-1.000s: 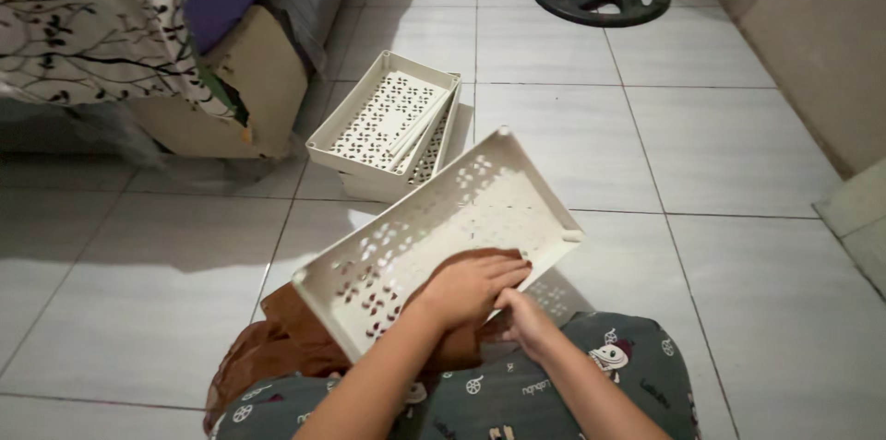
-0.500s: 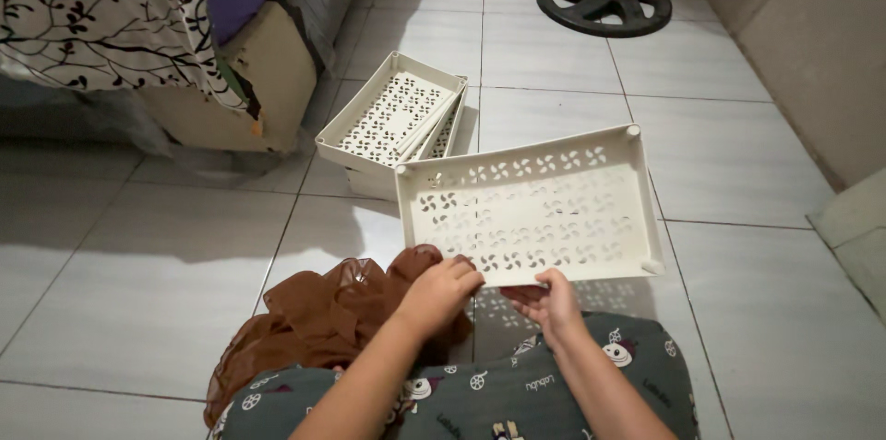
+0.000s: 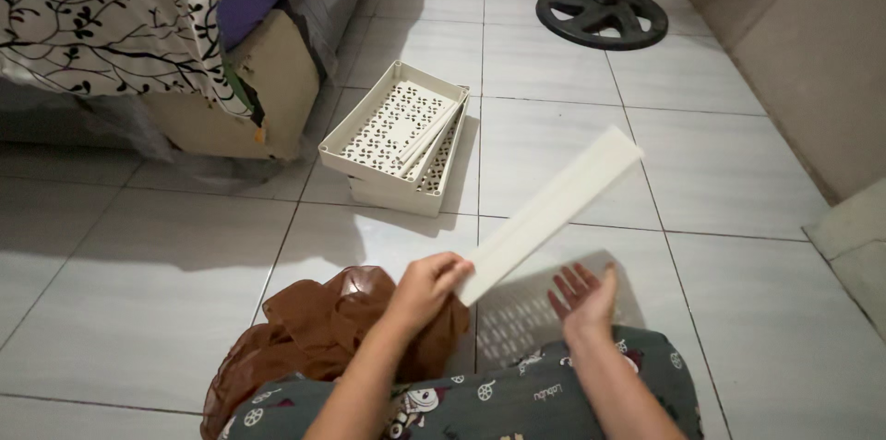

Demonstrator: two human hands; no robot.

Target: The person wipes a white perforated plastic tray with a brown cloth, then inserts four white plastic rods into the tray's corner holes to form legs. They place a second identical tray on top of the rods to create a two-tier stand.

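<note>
**White tray held edge-on above the tiled floor**

From my feed I see the left hand (image 3: 429, 281) clamped on the near corner of a white perforated tray (image 3: 554, 211), thumb and fingers closed around its rim. The tray is turned so that only its long side wall faces me, and it slants up and away to the right, lifted clear of the floor. Its hole pattern shows as a dotted shadow on the tile just below it. The right hand (image 3: 583, 294) is spread open, palm up, fingers apart, just beside the tray's lower end and holding nothing; I cannot tell whether it brushes the tray.

Beyond the hands, a stack of matching white trays (image 3: 399, 137) lies flat on the floor, with a thin white rod resting across the top one. To the left of the stack stands a tan cardboard box (image 3: 277, 94), its flap bent, tucked against a bed draped in a white cloth with a black branch print (image 3: 101, 11).

Crumpled brown fabric (image 3: 314, 334) lies at the person's lap, touching the left forearm. The floor is pale glossy tile (image 3: 157, 283) with dark grout lines. A black round fan base (image 3: 602, 14) stands at the far end, near a beige wall (image 3: 794, 43) on the right.
</note>
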